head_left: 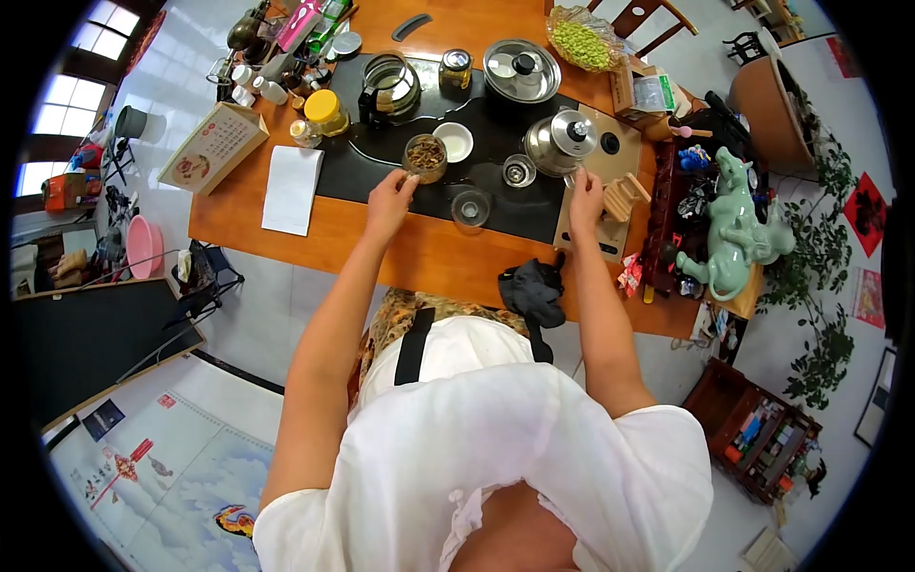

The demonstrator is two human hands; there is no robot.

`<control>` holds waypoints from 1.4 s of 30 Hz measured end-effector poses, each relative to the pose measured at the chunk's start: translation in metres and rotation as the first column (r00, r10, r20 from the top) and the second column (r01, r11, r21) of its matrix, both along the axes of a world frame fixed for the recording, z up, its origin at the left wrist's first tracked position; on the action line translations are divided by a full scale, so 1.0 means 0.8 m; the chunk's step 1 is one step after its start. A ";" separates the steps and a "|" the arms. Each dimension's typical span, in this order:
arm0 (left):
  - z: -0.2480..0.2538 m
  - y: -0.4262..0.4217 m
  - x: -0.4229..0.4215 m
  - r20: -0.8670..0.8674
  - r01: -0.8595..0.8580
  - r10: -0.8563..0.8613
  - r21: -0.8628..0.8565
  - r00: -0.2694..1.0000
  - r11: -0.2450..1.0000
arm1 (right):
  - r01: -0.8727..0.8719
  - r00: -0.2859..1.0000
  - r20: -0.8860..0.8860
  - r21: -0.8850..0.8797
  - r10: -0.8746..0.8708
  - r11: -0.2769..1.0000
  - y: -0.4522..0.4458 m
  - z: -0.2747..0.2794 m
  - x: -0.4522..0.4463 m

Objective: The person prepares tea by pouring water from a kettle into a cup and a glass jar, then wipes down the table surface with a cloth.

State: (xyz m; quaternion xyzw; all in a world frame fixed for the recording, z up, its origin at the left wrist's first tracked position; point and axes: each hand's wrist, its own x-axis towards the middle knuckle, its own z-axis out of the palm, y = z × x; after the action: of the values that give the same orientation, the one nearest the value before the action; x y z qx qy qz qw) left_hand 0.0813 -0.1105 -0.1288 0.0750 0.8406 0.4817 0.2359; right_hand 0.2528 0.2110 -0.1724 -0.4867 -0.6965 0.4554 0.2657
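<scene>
My left hand (389, 204) is closed at the near-left side of a glass cup (425, 158) with brown tea leaves in it, its fingertips pinching the cup's edge or handle. Just right of that cup sits a small white bowl (454, 142). My right hand (585, 202) is closed around the handle of a glass kettle (551, 145) with a shiny metal lid, which stands at the right of the black tea tray (381, 176). Between my hands are a small glass strainer cup (518, 172) and a round clear glass lid or dish (471, 208).
At the back stand a glass pot (391, 88), a dark jar (456, 71) and a lidded steel pot (521, 71). White paper (292, 191), a desk calendar (214, 148) and a yellow-lidded jar (327, 112) lie left. A wooden rack (625, 198) and green figurine (732, 229) stand right.
</scene>
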 end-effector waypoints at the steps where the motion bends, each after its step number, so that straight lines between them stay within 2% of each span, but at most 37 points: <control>1: 0.003 0.006 0.000 -0.009 0.016 -0.016 -0.016 1.000 1.000 | -0.010 1.000 0.018 0.061 0.008 0.998 0.002 -0.002 -0.002; 4: 0.008 0.021 0.004 -0.040 0.046 -0.047 -0.037 0.998 0.998 | -0.119 0.967 -0.252 -0.339 0.032 0.933 0.012 -0.002 -0.007; 7: -0.001 0.032 -0.002 -0.108 0.106 -0.116 -0.097 0.987 0.990 | -0.128 0.927 -0.374 -0.365 -0.020 0.922 0.018 -0.001 -0.015; 11: 0.000 0.041 -0.001 -0.214 0.121 -0.144 -0.118 0.966 0.986 | -0.185 0.898 -0.438 -0.301 0.037 0.936 0.048 0.013 -0.022; 14: 0.002 0.052 -0.003 -0.257 0.134 -0.158 -0.109 0.953 0.985 | -0.267 0.915 -0.367 -0.240 0.168 0.933 0.066 0.036 -0.019; 19: 0.001 0.069 -0.004 -0.263 0.148 -0.186 -0.156 0.947 0.977 | -0.430 0.868 -0.337 -0.145 0.364 0.891 0.068 0.102 -0.018; 22: -0.006 0.079 -0.003 -0.316 0.161 -0.210 -0.175 0.925 0.971 | -0.480 0.865 -0.219 -0.107 0.451 0.871 0.052 0.154 -0.026; 23: -0.006 0.080 -0.002 -0.309 0.168 -0.219 -0.184 0.926 0.969 | -0.499 0.853 -0.215 -0.076 0.475 0.863 0.051 0.158 -0.029; 27: 0.001 0.082 0.004 -0.290 0.182 -0.237 -0.205 0.927 0.962 | -0.577 0.817 -0.011 0.013 0.577 0.817 0.037 0.183 -0.045; 30: 0.002 0.082 0.007 -0.294 0.186 -0.243 -0.209 0.924 0.960 | -0.633 0.774 0.170 0.163 0.611 0.757 0.021 0.192 -0.055; 33: 0.001 0.079 0.011 -0.313 0.178 -0.246 -0.229 0.917 0.957 | -0.675 0.737 0.267 0.226 0.621 0.702 0.007 0.204 -0.062; 42: -0.004 0.065 0.019 -0.327 0.123 -0.205 -0.254 0.922 0.959 | -0.755 0.652 0.398 0.263 0.645 0.601 -0.008 0.227 -0.069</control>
State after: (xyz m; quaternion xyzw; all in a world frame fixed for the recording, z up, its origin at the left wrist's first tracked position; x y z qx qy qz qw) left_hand 0.0967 -0.0584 -0.1318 0.2023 0.9097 0.3389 0.1291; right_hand 0.1974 0.2047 0.0095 -0.1603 -0.9385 0.2990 0.0641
